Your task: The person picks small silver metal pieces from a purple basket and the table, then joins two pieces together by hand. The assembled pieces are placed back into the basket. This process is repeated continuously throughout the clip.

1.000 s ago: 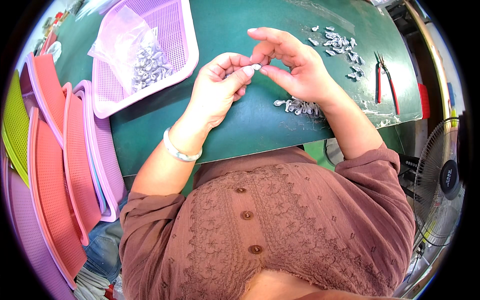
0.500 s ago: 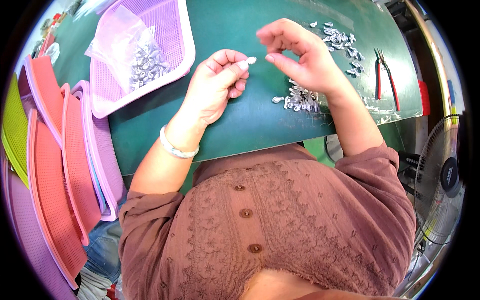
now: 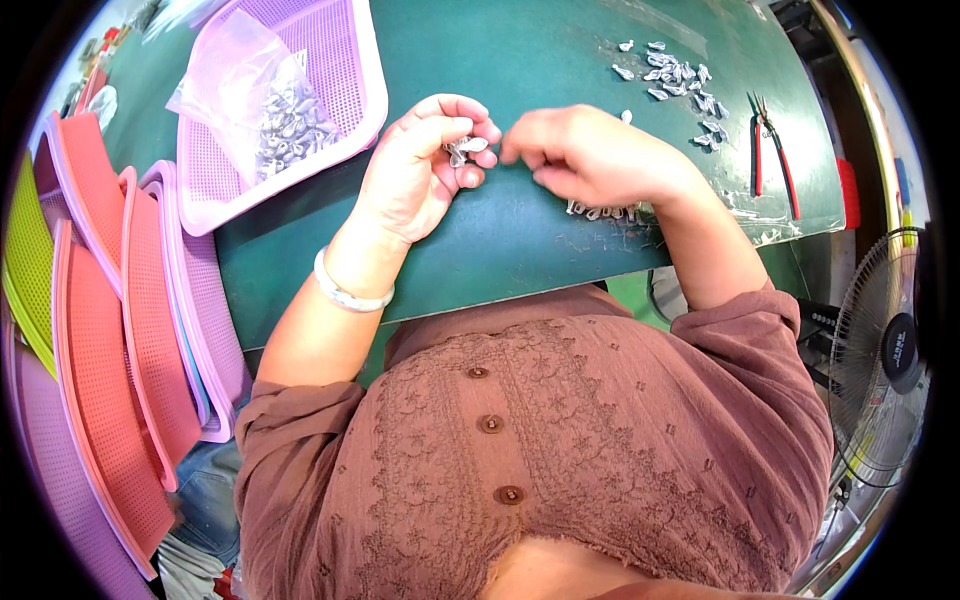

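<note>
Several small silver-grey loop-shaped pieces [image 3: 463, 150] sit in the curled fingers of my left hand [image 3: 405, 170], closed round them above the green table. Close to its right, my right hand [image 3: 590, 155] has its fingers bent inward and slightly blurred; whatever they may hold is hidden. Partly covered by my right hand lies a near pile of similar pieces [image 3: 605, 212]. A looser group of such pieces [image 3: 680, 75] is spread on the table beyond, with one single piece [image 3: 626, 117] just past my right knuckles.
At the left, a purple plastic basket [image 3: 372, 95] holds a clear bag [image 3: 215, 90] of grey pieces. Red-handled pliers [image 3: 775, 155] lie at the table's right. Stacked coloured baskets [image 3: 150, 330] stand beside my left arm, and a fan [image 3: 880, 360] is at the far right.
My right hand has come down and nearer to me, its fingers curling from a more open shape. My left hand has turned, showing several pieces where one showed at the fingertips.
</note>
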A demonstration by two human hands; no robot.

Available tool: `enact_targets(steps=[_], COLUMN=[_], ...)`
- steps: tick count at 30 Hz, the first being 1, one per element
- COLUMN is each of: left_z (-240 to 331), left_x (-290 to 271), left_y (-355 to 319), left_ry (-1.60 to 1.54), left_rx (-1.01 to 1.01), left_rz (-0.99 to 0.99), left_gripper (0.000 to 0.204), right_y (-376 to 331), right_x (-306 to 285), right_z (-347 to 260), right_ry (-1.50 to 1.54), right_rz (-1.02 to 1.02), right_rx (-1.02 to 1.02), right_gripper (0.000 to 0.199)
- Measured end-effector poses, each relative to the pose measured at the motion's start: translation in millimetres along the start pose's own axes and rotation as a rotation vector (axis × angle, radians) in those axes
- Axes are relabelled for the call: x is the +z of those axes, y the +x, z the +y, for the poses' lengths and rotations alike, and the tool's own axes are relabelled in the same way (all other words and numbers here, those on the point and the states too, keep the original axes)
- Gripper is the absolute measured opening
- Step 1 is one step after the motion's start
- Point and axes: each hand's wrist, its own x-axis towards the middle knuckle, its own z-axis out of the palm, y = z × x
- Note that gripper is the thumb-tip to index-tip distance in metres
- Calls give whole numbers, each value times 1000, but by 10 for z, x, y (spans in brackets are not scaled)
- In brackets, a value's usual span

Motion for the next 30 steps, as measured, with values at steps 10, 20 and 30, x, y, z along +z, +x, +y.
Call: enact_targets(steps=[10, 20, 30], left_z=[-13, -6, 4], left_x=[98, 112, 132], left_y=[-35, -35, -46], left_ry=[140, 116, 127], left_rx=[-118, -110, -93], left_rz=[28, 25, 15], left_gripper=[12, 14, 13], right_y=[61, 98, 107], right_x=[-46, 28, 47], right_z=[12, 28, 55], right_ry=[871, 970, 973], right_rz=[408, 380, 329], right_rx=[191, 202, 214], right_gripper=[32, 31, 29])
